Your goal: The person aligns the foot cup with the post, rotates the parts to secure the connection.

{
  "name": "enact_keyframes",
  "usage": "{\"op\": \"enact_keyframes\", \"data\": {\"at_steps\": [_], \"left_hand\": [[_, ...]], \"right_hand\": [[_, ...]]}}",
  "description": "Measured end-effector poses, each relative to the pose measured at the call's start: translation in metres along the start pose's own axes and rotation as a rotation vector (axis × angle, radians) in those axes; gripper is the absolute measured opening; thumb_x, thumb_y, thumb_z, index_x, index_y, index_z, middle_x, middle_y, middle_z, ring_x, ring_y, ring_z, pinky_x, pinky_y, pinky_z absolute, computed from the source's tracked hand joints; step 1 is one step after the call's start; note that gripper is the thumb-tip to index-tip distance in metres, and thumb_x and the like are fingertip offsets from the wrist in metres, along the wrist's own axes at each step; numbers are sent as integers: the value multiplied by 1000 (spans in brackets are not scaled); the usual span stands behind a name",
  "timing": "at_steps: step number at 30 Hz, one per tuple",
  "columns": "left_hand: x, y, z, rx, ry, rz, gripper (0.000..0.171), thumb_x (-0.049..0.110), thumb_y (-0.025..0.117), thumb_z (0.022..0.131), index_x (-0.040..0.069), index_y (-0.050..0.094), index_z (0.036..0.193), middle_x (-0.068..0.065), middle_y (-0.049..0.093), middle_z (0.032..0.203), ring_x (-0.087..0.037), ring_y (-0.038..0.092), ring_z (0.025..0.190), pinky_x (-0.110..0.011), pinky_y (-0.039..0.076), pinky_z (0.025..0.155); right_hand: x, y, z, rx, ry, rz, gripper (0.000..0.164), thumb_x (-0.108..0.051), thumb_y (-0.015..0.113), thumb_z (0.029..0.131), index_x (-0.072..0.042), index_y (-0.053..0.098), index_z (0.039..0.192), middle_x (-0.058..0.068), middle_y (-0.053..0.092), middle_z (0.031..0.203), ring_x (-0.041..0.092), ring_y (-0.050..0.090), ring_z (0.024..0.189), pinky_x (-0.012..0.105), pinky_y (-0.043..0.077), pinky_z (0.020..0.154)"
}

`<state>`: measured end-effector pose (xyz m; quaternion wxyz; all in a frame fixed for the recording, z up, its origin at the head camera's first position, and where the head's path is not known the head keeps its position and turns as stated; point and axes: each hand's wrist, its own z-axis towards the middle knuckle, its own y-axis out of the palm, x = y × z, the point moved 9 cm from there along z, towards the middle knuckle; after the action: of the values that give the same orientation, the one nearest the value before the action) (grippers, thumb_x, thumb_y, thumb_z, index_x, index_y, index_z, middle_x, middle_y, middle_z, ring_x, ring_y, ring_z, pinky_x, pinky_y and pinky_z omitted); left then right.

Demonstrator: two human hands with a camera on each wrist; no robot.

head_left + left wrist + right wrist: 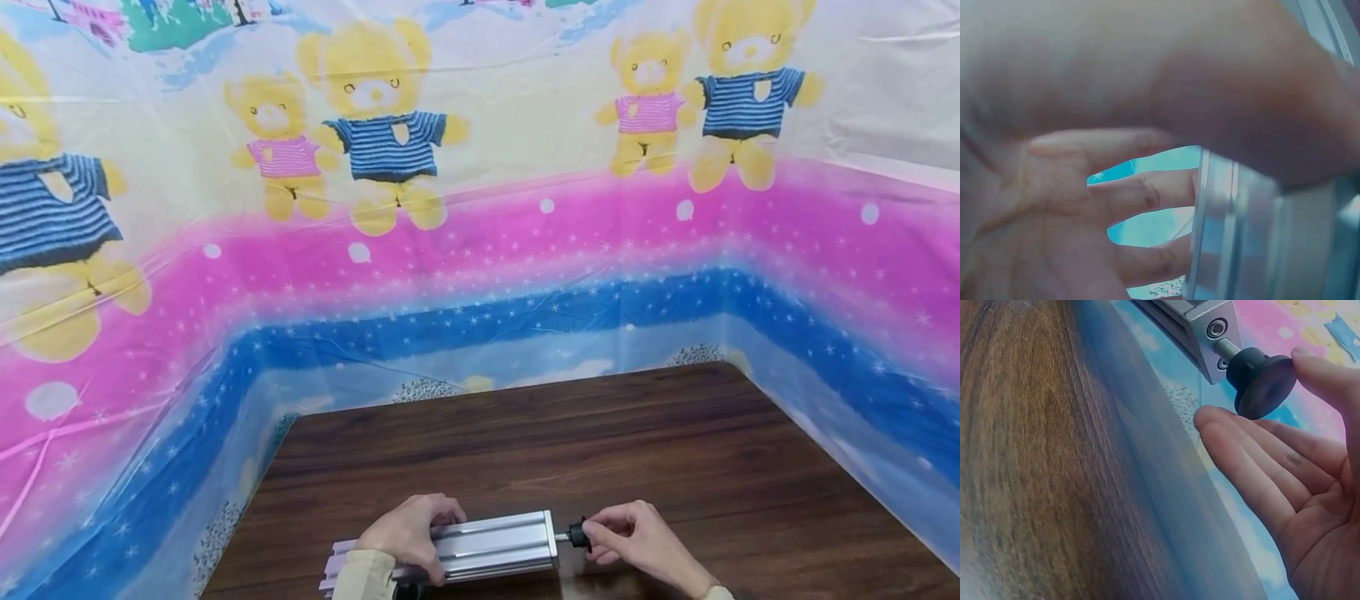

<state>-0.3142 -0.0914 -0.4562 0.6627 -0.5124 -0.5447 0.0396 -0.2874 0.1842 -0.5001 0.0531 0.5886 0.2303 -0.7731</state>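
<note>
An aluminium extrusion profile lies lengthwise over the near part of the table, its grooved side in view. My left hand grips it from above, thumb on the near side and fingers over the far side. In the left wrist view, the fingers reach to the profile. A black levelling foot on a threaded stud sticks out of the profile's right end plate. My right hand pinches the foot's round base, thumb at its rim and fingertips on the opposite side.
The dark wood-grain table spreads beyond the profile to its back edge. A printed cloth with bears and pink and blue bands hangs around the table. Dark bolt heads show in the end plate.
</note>
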Motion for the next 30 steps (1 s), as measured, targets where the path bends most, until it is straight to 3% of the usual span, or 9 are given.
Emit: {"op": "enact_keyframes", "data": {"at_steps": [5, 8, 13, 17, 21, 23, 30], "left_hand": [[1, 0, 1, -6, 3, -6, 59, 0, 86, 53, 21, 71, 106, 4, 64, 104, -14, 57, 85, -31, 49, 73], [2, -1, 1, -5, 2, 0, 59, 1, 86, 53, 21, 71, 106, 4, 64, 105, -13, 58, 87, -32, 50, 74], [2, -4, 0, -4, -1, 3, 59, 2, 87, 54, 21, 71, 107, 3, 64, 108, -14, 58, 89, -35, 50, 75], [1, -4, 0, -5, -2, 5, 59, 2, 86, 54, 21, 71, 107, 4, 64, 107, -15, 57, 89, -35, 50, 75], [0, -3, 0, -7, -8, 2, 59, 2, 86, 54, 21, 71, 108, 4, 64, 106, -15, 57, 88, -35, 49, 75], [-1, -3, 0, -7, -9, -2, 59, 2, 86, 54, 21, 71, 107, 4, 64, 106, -15, 57, 88, -35, 49, 75], [0, -4, -1, -7, -9, -9, 59, 2, 85, 54, 22, 71, 107, 3, 64, 107, -16, 58, 89, -35, 50, 75]], "right_hand": [[0, 3, 1, -15, 12, -8, 30, -21, 55, 104, 2, 74, 98, 10, 76, 80, 25, 76, 72, 38, 61, 64], [0, 1, 0, -7, 13, -40, 32, -22, 57, 103, 5, 73, 103, 11, 77, 84, 21, 76, 73, 35, 61, 66], [-2, -2, -3, -11, -25, -70, 44, -17, 67, 97, 8, 60, 132, 24, 70, 121, 7, 72, 99, 27, 58, 81], [-9, 0, -4, -29, -125, -31, 56, -8, 74, 90, 4, 52, 141, 29, 57, 138, 8, 65, 119, 32, 55, 94], [-19, -1, -4, 6, -251, -27, 51, -1, 75, 87, 2, 58, 135, 22, 64, 133, 10, 64, 123, 39, 54, 96], [-22, -2, -4, 24, -275, -26, 47, 0, 75, 86, 0, 61, 132, 21, 66, 131, 10, 65, 121, 41, 54, 95], [-16, -3, -3, 38, -191, -40, 42, -8, 75, 89, 5, 65, 128, 26, 69, 122, 9, 71, 107, 31, 58, 86]]}}
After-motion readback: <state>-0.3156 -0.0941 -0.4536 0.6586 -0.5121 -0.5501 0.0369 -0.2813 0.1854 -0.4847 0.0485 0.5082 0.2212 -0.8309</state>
